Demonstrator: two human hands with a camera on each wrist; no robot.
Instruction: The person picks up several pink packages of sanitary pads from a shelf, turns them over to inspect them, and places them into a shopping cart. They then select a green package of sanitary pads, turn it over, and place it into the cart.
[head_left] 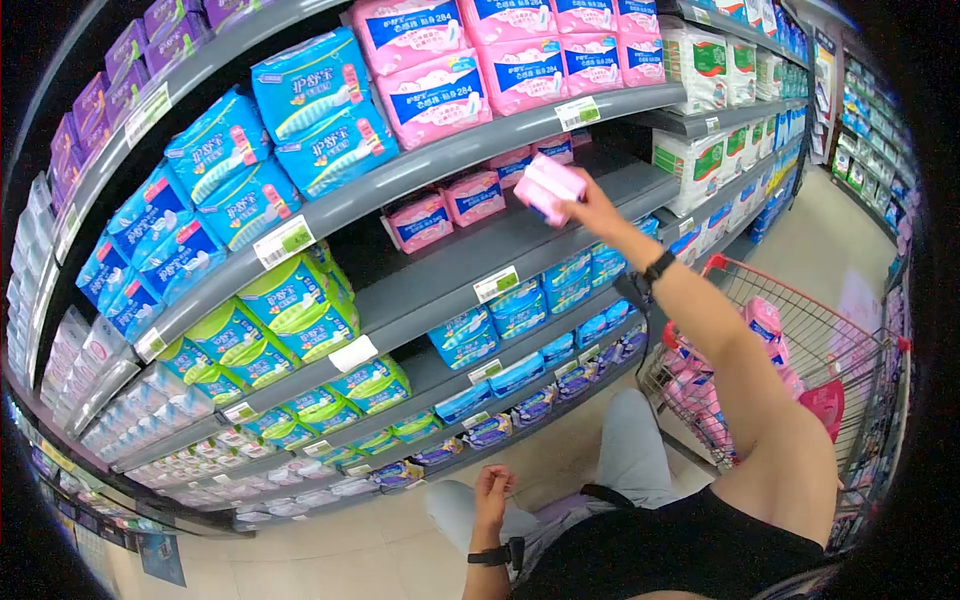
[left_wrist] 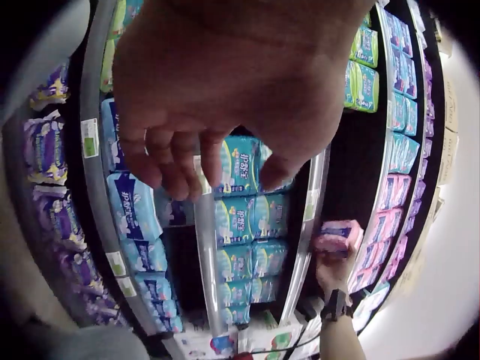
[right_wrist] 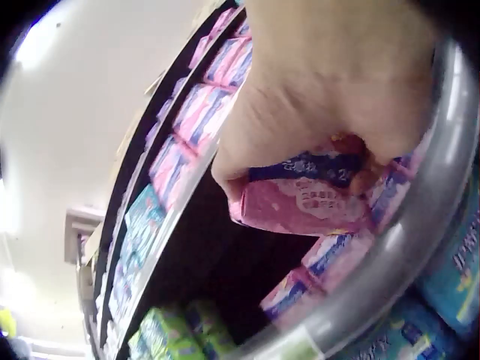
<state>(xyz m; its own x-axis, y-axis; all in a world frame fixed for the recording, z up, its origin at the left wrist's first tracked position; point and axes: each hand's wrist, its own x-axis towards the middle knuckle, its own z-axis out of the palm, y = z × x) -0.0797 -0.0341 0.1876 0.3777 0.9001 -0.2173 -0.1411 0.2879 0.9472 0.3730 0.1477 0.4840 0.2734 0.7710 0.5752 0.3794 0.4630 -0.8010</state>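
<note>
A pink packet (head_left: pixel 549 188) is gripped by my right hand (head_left: pixel 598 212) at the front of a grey shelf (head_left: pixel 420 285). In the right wrist view the fingers and thumb of my right hand (right_wrist: pixel 322 112) curl round the pink packet (right_wrist: pixel 300 206). Behind it on the same shelf, pink packets (head_left: pixel 473 197) stand in a row. My left hand (head_left: pixel 493 490) hangs low in front of my body, holding nothing, its fingers loosely bent. The left wrist view shows my left hand (left_wrist: pixel 225 90) from close up, and the held pink packet (left_wrist: pixel 337 236) beyond it.
A shopping cart (head_left: pixel 800 300) with pink packets (head_left: pixel 764 318) inside stands at my right. Larger pink packs (head_left: pixel 430 100) and blue packs (head_left: pixel 310 85) fill the shelf above. Green packs (head_left: pixel 290 300) are at the left, and blue packs (head_left: pixel 463 337) sit on the shelf below.
</note>
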